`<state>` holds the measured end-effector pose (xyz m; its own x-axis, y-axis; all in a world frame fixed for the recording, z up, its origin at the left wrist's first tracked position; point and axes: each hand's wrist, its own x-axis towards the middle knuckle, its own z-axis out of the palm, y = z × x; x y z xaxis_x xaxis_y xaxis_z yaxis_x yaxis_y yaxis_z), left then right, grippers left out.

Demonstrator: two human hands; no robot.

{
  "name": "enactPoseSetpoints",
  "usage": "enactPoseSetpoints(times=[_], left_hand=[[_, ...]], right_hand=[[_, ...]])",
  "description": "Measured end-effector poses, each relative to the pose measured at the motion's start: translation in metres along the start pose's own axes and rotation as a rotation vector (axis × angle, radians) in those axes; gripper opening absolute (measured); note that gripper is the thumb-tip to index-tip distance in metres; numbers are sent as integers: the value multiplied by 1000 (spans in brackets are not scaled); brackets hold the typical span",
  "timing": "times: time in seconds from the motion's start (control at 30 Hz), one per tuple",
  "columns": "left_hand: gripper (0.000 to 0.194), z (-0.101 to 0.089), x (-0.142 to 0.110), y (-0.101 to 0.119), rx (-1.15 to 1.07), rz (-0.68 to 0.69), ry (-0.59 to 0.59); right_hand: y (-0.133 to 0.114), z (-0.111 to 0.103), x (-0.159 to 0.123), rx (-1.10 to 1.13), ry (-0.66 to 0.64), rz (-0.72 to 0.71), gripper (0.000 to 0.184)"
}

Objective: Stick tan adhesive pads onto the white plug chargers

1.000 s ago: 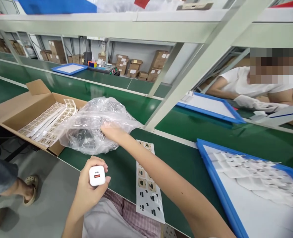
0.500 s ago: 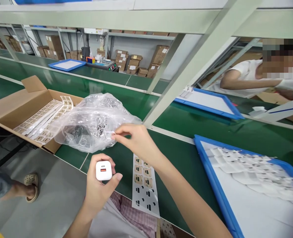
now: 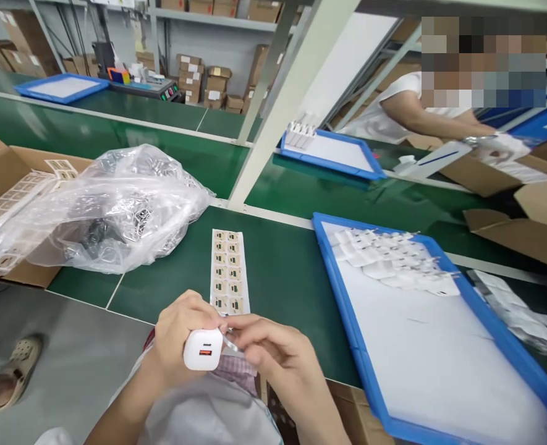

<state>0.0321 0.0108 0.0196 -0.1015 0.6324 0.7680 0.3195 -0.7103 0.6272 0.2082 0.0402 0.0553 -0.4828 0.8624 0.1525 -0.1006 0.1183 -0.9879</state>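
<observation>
My left hand [image 3: 180, 334] is wrapped round a white charger [image 3: 202, 357] whose end, with one narrow slot and one orange-red USB port, faces me. Close against its right side, my right hand [image 3: 277, 352] pinches a thin shiny frame [image 3: 230, 341], partly hidden by the fingers. The fingertips of both hands almost meet there. Just beyond the hands lies a sheet of tan stickers [image 3: 227, 266] with dark cut-outs. A clear plastic bag [image 3: 129, 204] of small metal frames rests farther left on the green bench.
At left stands a cardboard box [image 3: 27, 276] with sticker sheets. A blue-rimmed tray [image 3: 342, 309] holding several white chargers [image 3: 389, 259] lies at right. Near a slanted post [image 3: 273, 117] is another blue tray [image 3: 333, 154]. A co-worker [image 3: 407, 111] works across the bench.
My right hand has come from beside the plastic bag to the charger, bringing the thin frame. My left hand has turned the charger slightly. The view has swung right.
</observation>
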Motion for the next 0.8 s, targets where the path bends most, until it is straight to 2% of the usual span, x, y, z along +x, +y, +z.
enactPoseSetpoints(times=[0.07,0.13,0.27,0.37,0.47,0.57,0.8], left_hand=[[23,3,1,-2,40,-14,-22],[25,8,1,-2,22,-67,-14],[36,15,1,7,-133,-220,-98],[37,16,5,17,-246,-343,-186],[45,14,10,24,-293,-419,-254],[48,14,12,26,-304,-437,-294],[46,15,10,21,-319,-436,-307]], right_hand=[[8,-3,-5,57,43,23,36],[12,-6,-11,70,115,-35,30],[6,-10,-22,-180,320,-322,16],[-2,-8,-25,-463,254,-510,24],[-6,-6,-25,-618,185,-567,25],[-6,-6,-24,-655,175,-559,24],[-3,-7,-24,-639,165,-543,36]])
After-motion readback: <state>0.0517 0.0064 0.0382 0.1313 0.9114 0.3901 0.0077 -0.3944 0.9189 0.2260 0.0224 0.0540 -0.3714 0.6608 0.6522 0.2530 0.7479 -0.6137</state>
